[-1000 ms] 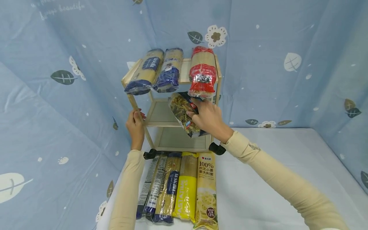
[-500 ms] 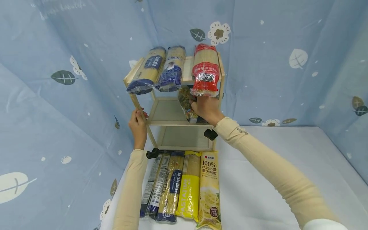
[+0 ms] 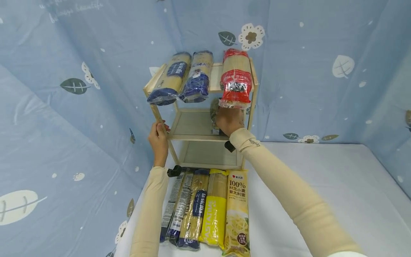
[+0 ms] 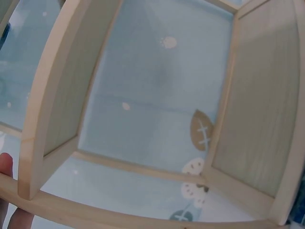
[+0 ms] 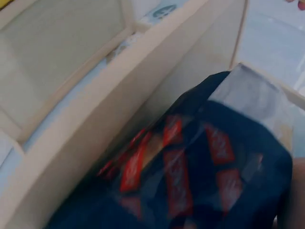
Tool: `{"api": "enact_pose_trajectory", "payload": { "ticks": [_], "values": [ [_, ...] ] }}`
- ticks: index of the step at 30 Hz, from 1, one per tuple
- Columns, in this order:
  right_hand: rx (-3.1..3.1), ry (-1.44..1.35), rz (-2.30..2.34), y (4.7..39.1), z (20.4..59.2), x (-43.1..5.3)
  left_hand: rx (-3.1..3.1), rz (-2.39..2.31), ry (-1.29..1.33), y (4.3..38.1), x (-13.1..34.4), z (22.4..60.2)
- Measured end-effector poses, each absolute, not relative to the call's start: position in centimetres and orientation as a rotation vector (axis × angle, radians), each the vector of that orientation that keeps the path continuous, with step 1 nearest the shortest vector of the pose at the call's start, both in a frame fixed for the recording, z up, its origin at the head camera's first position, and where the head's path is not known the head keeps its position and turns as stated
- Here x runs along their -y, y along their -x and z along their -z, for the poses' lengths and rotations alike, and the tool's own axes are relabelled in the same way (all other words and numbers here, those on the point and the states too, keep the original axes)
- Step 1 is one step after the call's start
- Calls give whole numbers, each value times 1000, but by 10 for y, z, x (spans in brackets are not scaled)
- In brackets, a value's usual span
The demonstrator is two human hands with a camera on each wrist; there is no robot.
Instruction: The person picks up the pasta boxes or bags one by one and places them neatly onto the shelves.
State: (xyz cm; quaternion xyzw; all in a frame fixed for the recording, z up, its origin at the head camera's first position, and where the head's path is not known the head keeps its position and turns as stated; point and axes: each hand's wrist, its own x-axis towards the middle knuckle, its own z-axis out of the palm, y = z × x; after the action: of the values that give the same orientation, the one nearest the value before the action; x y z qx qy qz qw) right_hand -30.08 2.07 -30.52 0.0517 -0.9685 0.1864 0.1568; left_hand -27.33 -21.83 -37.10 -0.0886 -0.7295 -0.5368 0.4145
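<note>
My left hand [image 3: 158, 137] grips the left front post of a light wooden shelf rack [image 3: 194, 123]. In the left wrist view, fingertips [image 4: 6, 163] show around the wooden bar. My right hand [image 3: 229, 120] reaches onto the right part of the middle shelf, holding a dark bag of pasta [image 5: 200, 157] with red labels and a clear window. The head view shows only a strip of that bag; a red noodle packet above and the hand cover most of it. In the right wrist view the bag lies against the shelf's front edge, and only a blurred part of the hand shows.
Two blue spaghetti packets [image 3: 171, 78] [image 3: 198, 76] and the red noodle packet [image 3: 237, 78] lie on the top shelf, ends overhanging. Several long pasta packs, among them a yellow one [image 3: 213, 214], lie on the white table [image 3: 289, 200] before the rack. Patterned blue cloth [image 3: 305, 89] hangs behind.
The right hand has carried the pasta bag from in front of the rack back into the middle shelf, under the red packet. The left hand keeps its grip on the post.
</note>
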Motion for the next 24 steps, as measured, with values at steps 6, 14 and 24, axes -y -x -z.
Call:
{"api": "enact_pose_trajectory", "payload": {
  "ticks": [6,14,24],
  "values": [
    [2824,-73,-433,307,306,-23,1835,1354,241,272,216,370],
    [2850,-94,-346,302,310,-23,1839,1374,245,275,219,375],
    [2947,-135,-47,288,319,-26,1841,1382,195,301,232,397]
  ]
}}
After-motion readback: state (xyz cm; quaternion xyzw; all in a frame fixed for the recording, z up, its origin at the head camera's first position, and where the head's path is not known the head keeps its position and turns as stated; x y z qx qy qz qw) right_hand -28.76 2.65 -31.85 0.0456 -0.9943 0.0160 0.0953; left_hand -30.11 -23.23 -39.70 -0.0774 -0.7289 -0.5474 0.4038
